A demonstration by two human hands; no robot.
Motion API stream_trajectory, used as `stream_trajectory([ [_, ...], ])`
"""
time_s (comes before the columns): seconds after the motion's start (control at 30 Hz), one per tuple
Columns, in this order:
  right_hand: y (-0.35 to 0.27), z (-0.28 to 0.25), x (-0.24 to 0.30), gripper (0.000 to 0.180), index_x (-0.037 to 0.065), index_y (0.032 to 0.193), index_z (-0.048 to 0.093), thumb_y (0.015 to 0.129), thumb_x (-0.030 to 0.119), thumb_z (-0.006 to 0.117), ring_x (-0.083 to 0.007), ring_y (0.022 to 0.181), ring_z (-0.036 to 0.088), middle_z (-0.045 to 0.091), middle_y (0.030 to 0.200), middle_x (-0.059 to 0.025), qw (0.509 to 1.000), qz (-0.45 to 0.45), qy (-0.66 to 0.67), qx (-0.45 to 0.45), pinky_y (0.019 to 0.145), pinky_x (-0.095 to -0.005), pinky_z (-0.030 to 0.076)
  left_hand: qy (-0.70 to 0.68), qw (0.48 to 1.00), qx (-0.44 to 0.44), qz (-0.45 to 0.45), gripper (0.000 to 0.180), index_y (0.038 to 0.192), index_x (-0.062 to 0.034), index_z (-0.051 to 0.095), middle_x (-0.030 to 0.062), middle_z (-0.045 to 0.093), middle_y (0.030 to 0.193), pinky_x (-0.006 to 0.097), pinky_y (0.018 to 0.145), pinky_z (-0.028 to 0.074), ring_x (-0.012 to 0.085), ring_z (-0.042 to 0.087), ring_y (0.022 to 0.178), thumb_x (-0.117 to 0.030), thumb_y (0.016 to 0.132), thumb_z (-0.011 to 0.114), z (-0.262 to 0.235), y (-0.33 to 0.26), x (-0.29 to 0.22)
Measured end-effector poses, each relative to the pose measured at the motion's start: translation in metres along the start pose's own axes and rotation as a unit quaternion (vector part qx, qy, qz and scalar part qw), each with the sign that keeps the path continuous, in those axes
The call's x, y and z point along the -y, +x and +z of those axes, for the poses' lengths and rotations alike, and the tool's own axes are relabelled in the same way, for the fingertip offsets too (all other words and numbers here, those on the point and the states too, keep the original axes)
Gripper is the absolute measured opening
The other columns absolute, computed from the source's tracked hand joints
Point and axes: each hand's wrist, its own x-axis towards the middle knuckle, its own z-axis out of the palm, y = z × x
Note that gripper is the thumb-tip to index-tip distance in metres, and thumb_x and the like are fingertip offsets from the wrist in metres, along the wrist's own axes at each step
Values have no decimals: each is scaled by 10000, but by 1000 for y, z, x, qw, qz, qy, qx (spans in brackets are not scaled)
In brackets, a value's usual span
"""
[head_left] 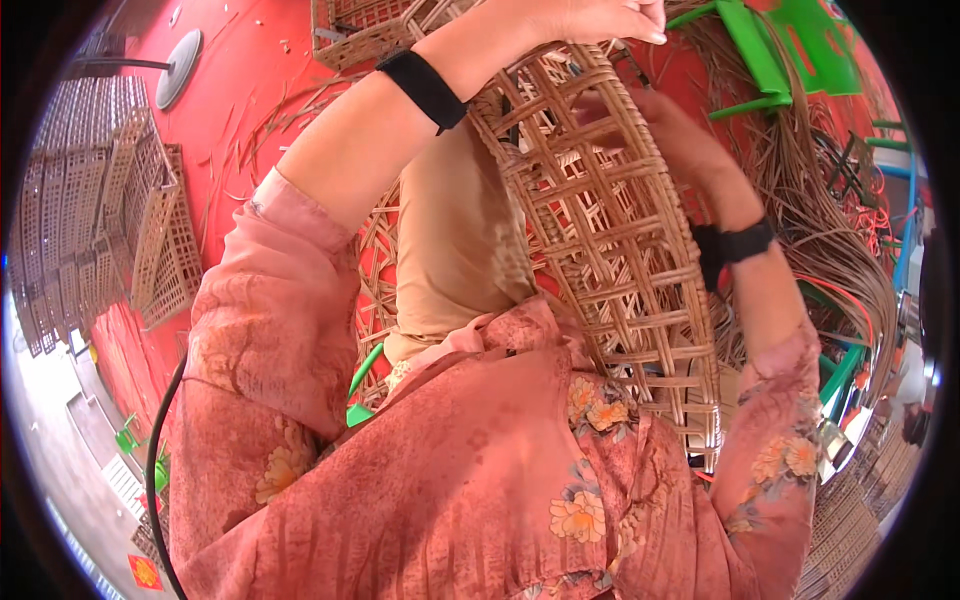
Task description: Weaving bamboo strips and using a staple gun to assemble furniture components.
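A brown woven basket (625, 230) with an open lattice stands tilted across my lap, its long side running from the top of the view down to my waist. At its upper end my left hand (612, 18) is closed, fingers pressed together; what they pinch is cut off by the frame edge. On the basket's right side my right hand (665, 135) reaches in behind the rim. Its fingers are shaded, blurred and partly covered by the weave, so their grip is unclear. Black bands circle both wrists.
Loose brown strips (815, 220) lie heaped at the right beside a green plastic chair (780, 60). Stacked woven panels (90, 210) stand at the left. Another basket (340, 45) sits at the top. Scraps litter the red floor (225, 110), where a round grey base (180, 70) stands.
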Motion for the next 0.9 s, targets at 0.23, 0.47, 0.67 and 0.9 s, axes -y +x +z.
stream_trajectory([
  [0.23, 6, 56, -16, 344, 29, 1179, 577, 914, 248, 576, -176, 977, 627, 647, 1032, -109, 947, -57, 313, 46, 782, -285, 545, 15, 999, -38, -11, 204, 864, -8, 628, 138, 641, 762, 375, 637, 477, 270, 635, 722, -209, 832, 616, -5, -12, -5],
  [0.47, -8, 63, -10, 370, 28, 1178, 579, 900, 272, 594, -180, 964, 630, 647, 1036, -111, 933, -48, 357, -4, 779, -296, 547, -154, 922, -347, -81, 226, 1015, -14, 611, 45, 609, 960, 288, 736, 480, 126, 577, 820, -211, 904, 595, -2, -108, -71],
  [0.67, -17, 66, 0, 393, 27, 1178, 580, 888, 292, 609, -183, 953, 632, 647, 1040, -114, 928, -51, 369, -14, 776, -305, 550, -434, 722, -345, -414, 392, 1266, 27, 472, 103, 548, 1214, 320, 921, 438, 200, 548, 1067, -215, 958, 504, 59, -192, -111],
  [0.9, -22, 72, 9, 421, 27, 1178, 582, 874, 315, 627, -186, 941, 634, 647, 1044, -116, 922, -45, 383, -20, 772, -316, 552, -523, 649, -381, -401, 476, 1312, 47, 404, 139, 522, 1269, 325, 996, 376, 210, 508, 1158, -291, 980, 455, 86, -187, -99],
])
